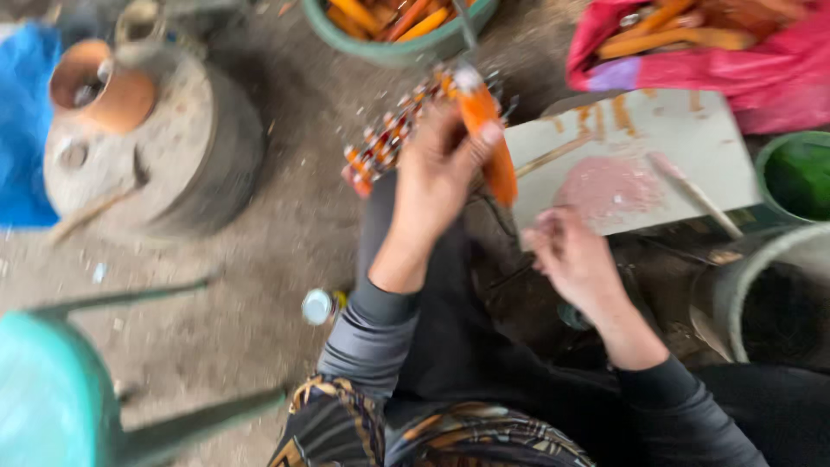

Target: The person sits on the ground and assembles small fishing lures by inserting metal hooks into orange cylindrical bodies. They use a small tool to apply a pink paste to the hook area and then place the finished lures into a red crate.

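— Orange painted piece (488, 143), where is it?
— Held up in the left hand (437, 177), fingers wrapped round it, just left of the pale board (692, 147) smeared with pink paint.
— And the right hand (575, 259)?
— Near the board's near edge, fingers pinched; too blurred to tell what it holds.
— Around them?
— A green bowl (389, 47) of orange sticks lies far, a clay pot (99, 86) far left.

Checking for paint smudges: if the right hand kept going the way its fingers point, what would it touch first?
Probably the pale board, near its pink paint patch; the right hand points up toward it, though blur hides depth.
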